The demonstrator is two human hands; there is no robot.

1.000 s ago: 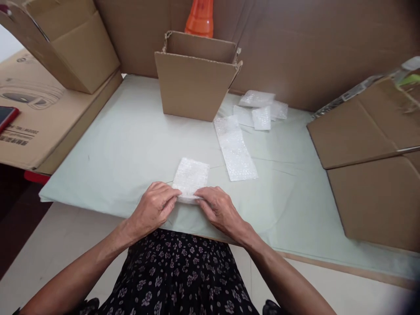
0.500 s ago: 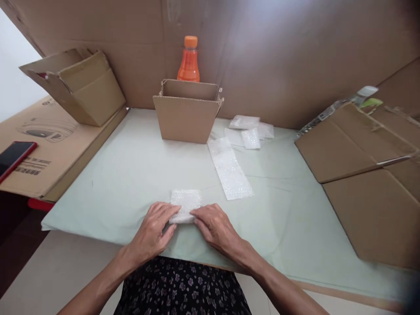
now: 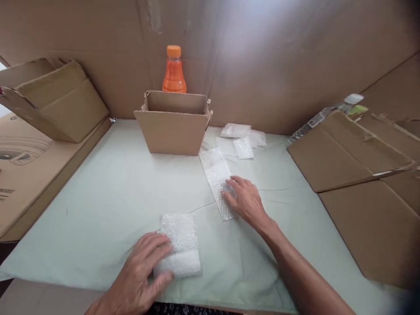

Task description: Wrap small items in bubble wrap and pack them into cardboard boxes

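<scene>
A piece of bubble wrap (image 3: 180, 238), its near end folded over, lies on the pale green cloth near the front edge. My left hand (image 3: 139, 267) rests at its left side, fingers apart, the fingertips over its edge. Farther right, a long strip of bubble wrap (image 3: 216, 175) lies slantwise on the cloth. Over the strip's near right part is my right hand (image 3: 244, 199), fingers spread and thumb out; whether they press on it I cannot tell.
An open cardboard box (image 3: 173, 133) stands at the back before an orange bottle (image 3: 174, 74). Several small bubble wrap pieces (image 3: 243, 148) lie right of it. Cardboard boxes (image 3: 357, 153) with a clear bottle (image 3: 344, 105) fill the right; another open box (image 3: 65, 105) sits left.
My right hand has left the folded bubble wrap and moved up and right to the long strip. The folded piece has opened out somewhat under my left hand. The view has shifted.
</scene>
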